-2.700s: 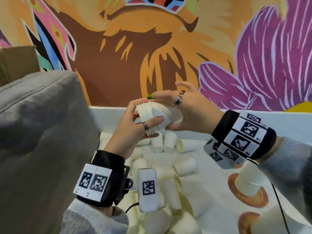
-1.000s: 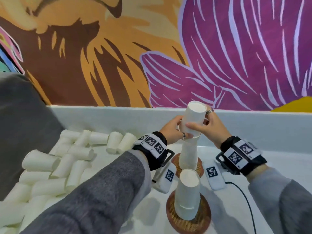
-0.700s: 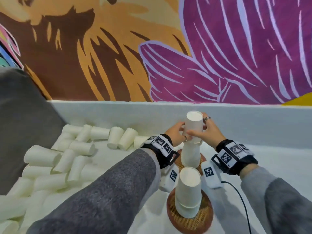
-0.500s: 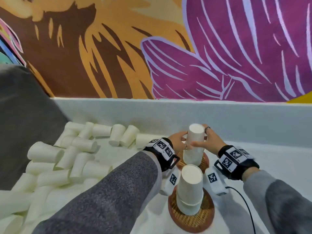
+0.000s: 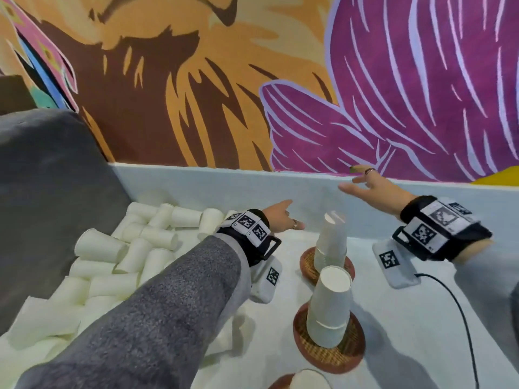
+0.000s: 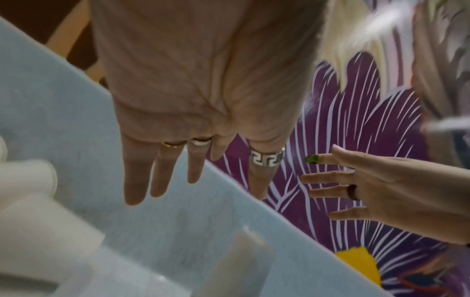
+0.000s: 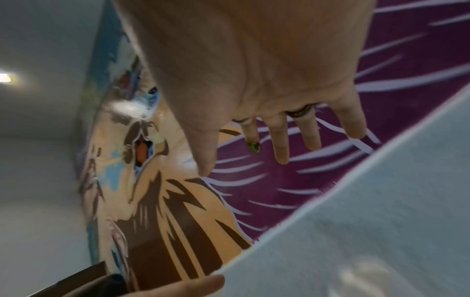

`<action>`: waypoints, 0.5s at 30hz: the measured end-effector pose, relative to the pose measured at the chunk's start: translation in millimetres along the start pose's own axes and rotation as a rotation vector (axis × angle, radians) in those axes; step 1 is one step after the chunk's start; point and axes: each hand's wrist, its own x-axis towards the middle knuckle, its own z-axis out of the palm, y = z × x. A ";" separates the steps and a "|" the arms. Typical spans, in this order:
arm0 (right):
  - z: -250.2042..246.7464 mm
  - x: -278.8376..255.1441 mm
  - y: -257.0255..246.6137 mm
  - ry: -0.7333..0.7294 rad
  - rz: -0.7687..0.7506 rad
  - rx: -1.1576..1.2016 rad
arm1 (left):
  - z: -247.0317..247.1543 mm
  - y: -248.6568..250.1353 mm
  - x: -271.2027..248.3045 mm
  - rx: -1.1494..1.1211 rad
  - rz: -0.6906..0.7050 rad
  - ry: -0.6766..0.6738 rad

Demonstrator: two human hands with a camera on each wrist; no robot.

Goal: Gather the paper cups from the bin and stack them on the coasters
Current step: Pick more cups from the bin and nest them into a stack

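Observation:
Two stacks of white paper cups stand upside down on woven brown coasters. The far stack (image 5: 331,242) sits on its coaster (image 5: 307,262), and the near stack (image 5: 328,304) on another coaster (image 5: 331,356). My left hand (image 5: 292,214) hovers left of the far stack with straight fingers (image 6: 157,176), holding nothing. Above and right of that stack is my right hand (image 5: 351,179), fingers (image 7: 279,148) spread and empty. Several loose cups (image 5: 140,248) lie on their sides at the left.
A grey padded wall (image 5: 47,192) rises at the left beside the loose cups. The low white ledge (image 5: 196,183) runs along the back under the painted mural. A third cup on a coaster (image 5: 306,381) shows at the bottom edge. A black cable (image 5: 460,310) trails from my right wrist.
Both hands lowered the held cups onto the far stack and let go. The hands have drawn apart, the right one rising toward the ledge.

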 end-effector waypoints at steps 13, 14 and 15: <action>6.0 -44.4 -172.7 -0.037 -0.242 -0.128 | -106.0 -49.8 -81.5 -0.043 0.071 0.230; 18.1 -40.0 -184.3 -0.033 -0.249 -0.131 | -116.5 -59.3 -87.1 -0.030 0.072 0.250; 28.3 -35.4 -192.7 -0.029 -0.250 -0.133 | -124.6 -66.8 -91.3 -0.019 0.071 0.264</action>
